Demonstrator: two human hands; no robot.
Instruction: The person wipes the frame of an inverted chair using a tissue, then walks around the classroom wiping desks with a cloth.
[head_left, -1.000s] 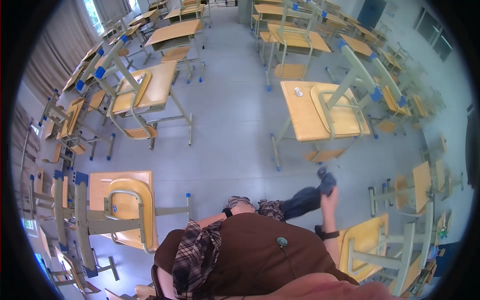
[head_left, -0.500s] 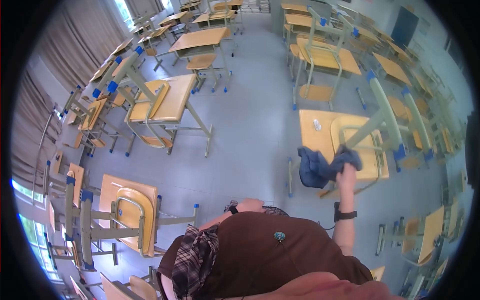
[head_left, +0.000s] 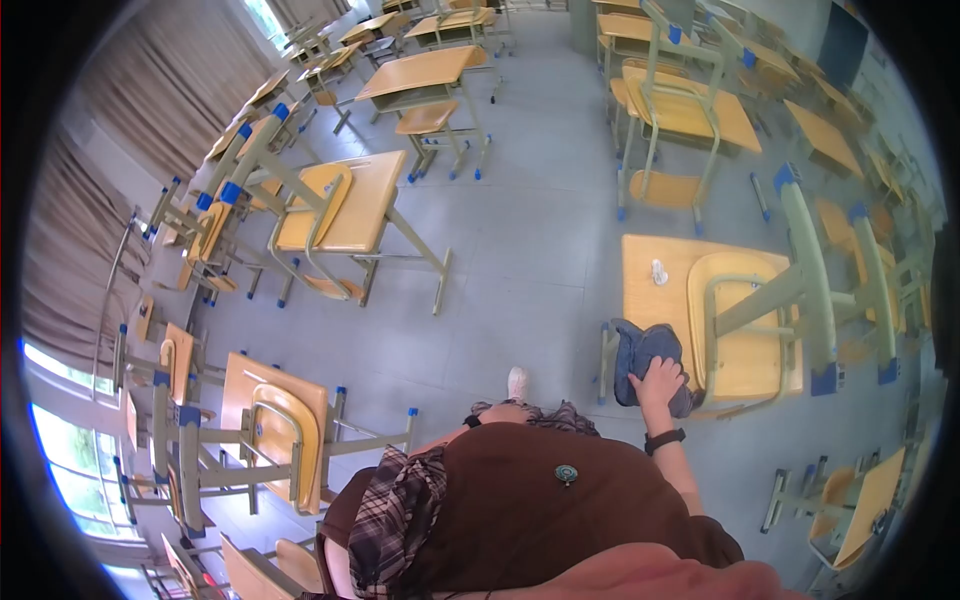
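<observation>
My right hand [head_left: 660,382] holds a blue-grey cloth [head_left: 638,350] against the near left corner of the desk [head_left: 650,300] on the right, its fingers bent over the fabric. Part of the cloth hangs past the desk's left edge. An upturned chair [head_left: 745,325] rests on that desk, just right of my hand. A small white crumpled item [head_left: 659,272] lies farther back on the desktop. My left hand [head_left: 503,412] is low in front of my waist, near the plaid fabric [head_left: 565,420]; its fingers are hard to make out.
Ahead runs an aisle of grey floor [head_left: 480,260]. Desks with upturned chairs line both sides, among them a left desk [head_left: 365,200] and a nearer left desk [head_left: 250,375]. Chair legs stick up beside me. Curtains [head_left: 150,90] hang along the left wall.
My right hand has brought the cloth down and left onto the desk corner, where it was bunched and dangling before. The view has shifted, and a shoe now shows below my waist.
</observation>
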